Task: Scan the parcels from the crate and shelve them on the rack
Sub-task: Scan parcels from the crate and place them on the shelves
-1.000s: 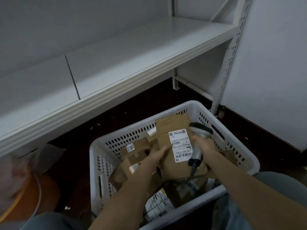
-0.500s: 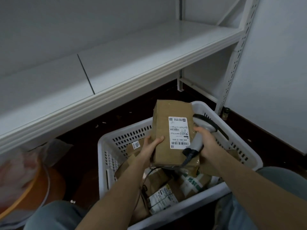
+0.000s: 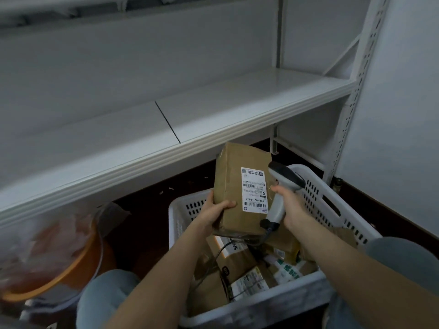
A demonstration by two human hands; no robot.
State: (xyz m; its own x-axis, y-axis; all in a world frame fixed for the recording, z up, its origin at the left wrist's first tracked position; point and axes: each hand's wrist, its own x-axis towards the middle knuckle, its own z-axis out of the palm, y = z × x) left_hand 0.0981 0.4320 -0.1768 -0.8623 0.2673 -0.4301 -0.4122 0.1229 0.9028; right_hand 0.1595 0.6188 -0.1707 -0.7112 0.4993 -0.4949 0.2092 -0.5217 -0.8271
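Left hand (image 3: 215,211) grips the box (image 3: 237,186) by its lower left edge, above the crate (image 3: 318,193), below the shelf (image 3: 213,110). Right hand (image 3: 291,205) wraps the scanner (image 3: 280,198), touching the box's label (image 3: 253,189).

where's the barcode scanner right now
Head view, right of centre: the scanner is gripped in the right hand, just right of the brown parcel that the left hand holds, above the white crate.

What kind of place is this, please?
Probably a parcel storeroom: a white metal rack, a crate of labelled parcels, and a barcode scanner in the right hand, beside the box that the left hand holds.
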